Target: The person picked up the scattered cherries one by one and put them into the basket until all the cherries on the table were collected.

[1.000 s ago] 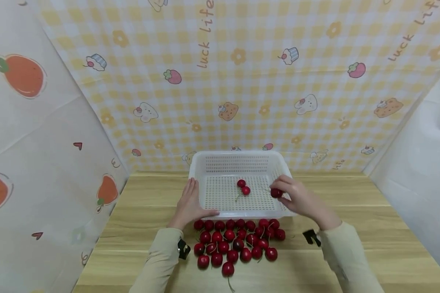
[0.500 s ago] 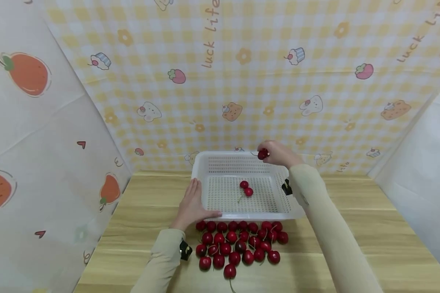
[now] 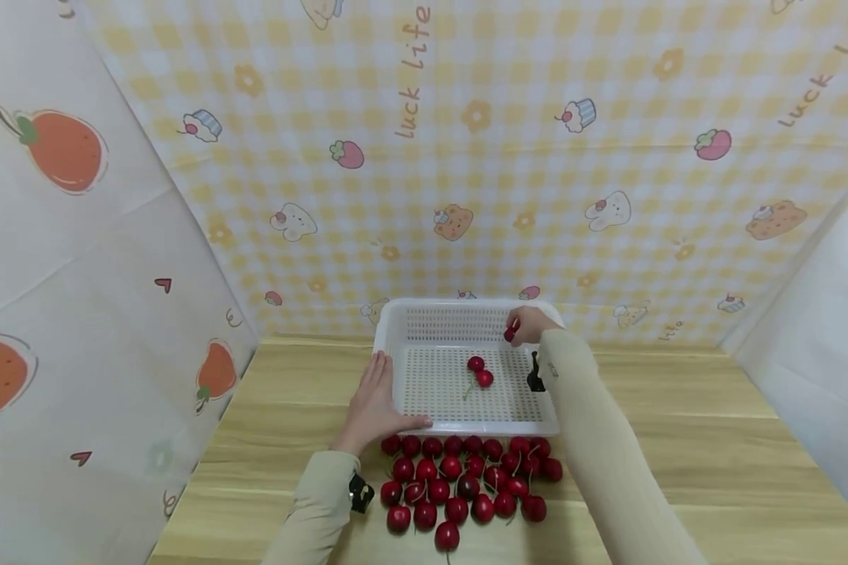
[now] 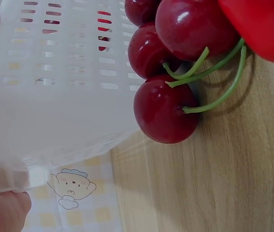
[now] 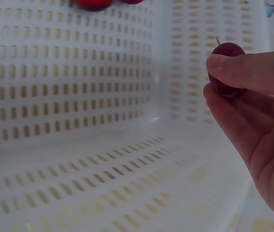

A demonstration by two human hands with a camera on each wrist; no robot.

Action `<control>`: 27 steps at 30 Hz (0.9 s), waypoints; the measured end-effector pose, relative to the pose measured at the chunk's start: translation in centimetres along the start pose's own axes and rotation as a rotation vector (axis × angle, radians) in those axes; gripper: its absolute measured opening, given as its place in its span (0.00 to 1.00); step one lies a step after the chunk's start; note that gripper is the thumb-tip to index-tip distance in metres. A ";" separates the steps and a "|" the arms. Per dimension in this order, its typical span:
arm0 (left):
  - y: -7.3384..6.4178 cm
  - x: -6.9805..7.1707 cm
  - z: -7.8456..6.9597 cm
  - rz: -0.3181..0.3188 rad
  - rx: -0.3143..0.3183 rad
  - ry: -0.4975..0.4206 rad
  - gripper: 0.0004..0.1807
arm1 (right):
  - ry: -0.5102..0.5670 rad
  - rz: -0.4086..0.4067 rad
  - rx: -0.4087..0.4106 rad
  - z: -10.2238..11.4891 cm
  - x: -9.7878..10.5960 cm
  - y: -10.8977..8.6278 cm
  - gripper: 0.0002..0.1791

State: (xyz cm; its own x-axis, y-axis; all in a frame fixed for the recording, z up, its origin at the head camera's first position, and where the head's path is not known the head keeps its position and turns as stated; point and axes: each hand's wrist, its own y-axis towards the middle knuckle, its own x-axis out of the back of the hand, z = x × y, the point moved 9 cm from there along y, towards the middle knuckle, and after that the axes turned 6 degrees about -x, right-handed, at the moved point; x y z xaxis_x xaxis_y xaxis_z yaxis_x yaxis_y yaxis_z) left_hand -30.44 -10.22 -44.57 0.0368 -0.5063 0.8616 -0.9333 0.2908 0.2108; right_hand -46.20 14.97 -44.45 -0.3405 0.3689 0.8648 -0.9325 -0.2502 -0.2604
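Note:
A white perforated plastic basket point(image 3: 459, 428) stands on the table, with two red cherries point(image 3: 484, 379) lying on its floor. My left hand point(image 3: 371, 410) rests on its near left corner, fingers stretched along the left side and thumb along the front rim. Inside the far right part of the basket, my right hand point(image 3: 532, 325) pinches a dark red cherry point(image 5: 231, 49) between thumb and fingers, above the basket floor. The cherry's short green stem points up in the right wrist view. Just in front of the basket lie several cherries point(image 3: 455, 510) in rough rows, some with green stems.
The wood-grain table point(image 3: 685, 447) extends to both sides of the basket. Behind it hangs a yellow checked cloth point(image 3: 509, 173), close to the basket's back rim. A white printed sheet point(image 3: 113, 314) borders the left side.
The right hand has gone from the basket's right side up toward its back rim, then lowered into the far right part, still pinching the cherry. The left hand stays at the corner.

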 end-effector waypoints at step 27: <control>-0.1 -0.1 0.1 0.007 0.006 0.005 0.70 | -0.013 0.079 -0.074 -1.2 -3.6 0.9 0.20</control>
State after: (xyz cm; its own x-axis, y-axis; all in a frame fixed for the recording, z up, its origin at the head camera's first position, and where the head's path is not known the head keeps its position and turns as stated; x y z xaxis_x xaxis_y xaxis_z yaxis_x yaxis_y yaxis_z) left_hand -30.39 -10.23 -44.73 0.0320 -0.4998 0.8656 -0.9358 0.2892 0.2016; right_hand -45.95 14.51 -48.34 -0.4118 0.3393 0.8458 -0.9095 -0.2111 -0.3581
